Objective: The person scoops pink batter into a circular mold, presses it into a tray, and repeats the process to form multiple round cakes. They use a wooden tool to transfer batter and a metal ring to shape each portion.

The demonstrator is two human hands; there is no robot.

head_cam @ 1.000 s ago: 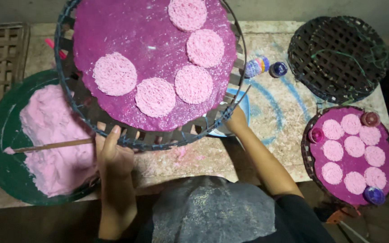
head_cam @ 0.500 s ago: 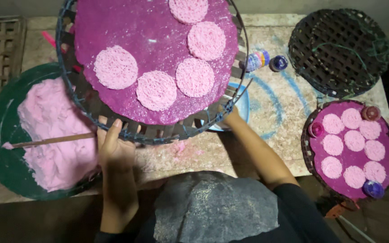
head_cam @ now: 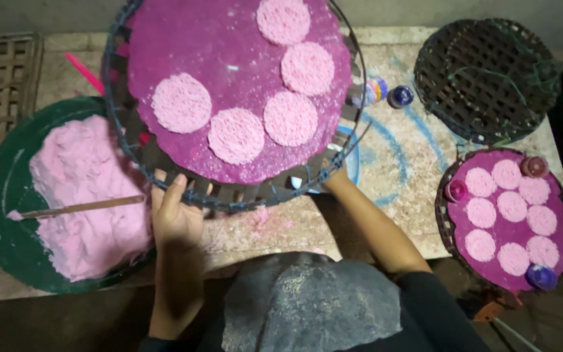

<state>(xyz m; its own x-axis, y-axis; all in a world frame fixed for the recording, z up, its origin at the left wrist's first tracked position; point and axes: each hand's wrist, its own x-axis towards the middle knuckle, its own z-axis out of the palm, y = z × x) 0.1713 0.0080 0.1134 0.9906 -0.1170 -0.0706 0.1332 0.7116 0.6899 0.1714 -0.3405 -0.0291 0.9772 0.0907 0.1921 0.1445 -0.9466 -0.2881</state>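
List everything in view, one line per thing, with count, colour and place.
Large woven tray: one, dark, magenta-lined, held up at centre.
Discs on it: five, pale pink, round.
Basin: one, green, left, holding pink paste.
Stick: one, brown, lying on the paste.
Empty woven tray: one, dark, upper right.
Small tray: one, magenta-lined, right, with eight pink discs.
Little pots: several, blue and pink, near the trays.
Table: one, pale, blue-streaked.
Left hand: grips the tray's near rim.
Right hand: under the rim, mostly hidden.

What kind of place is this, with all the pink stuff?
Probably a small handmade-craft workshop: woven round trays lined in magenta hold rows of pink discs, and a green basin beside them holds pink pulp.
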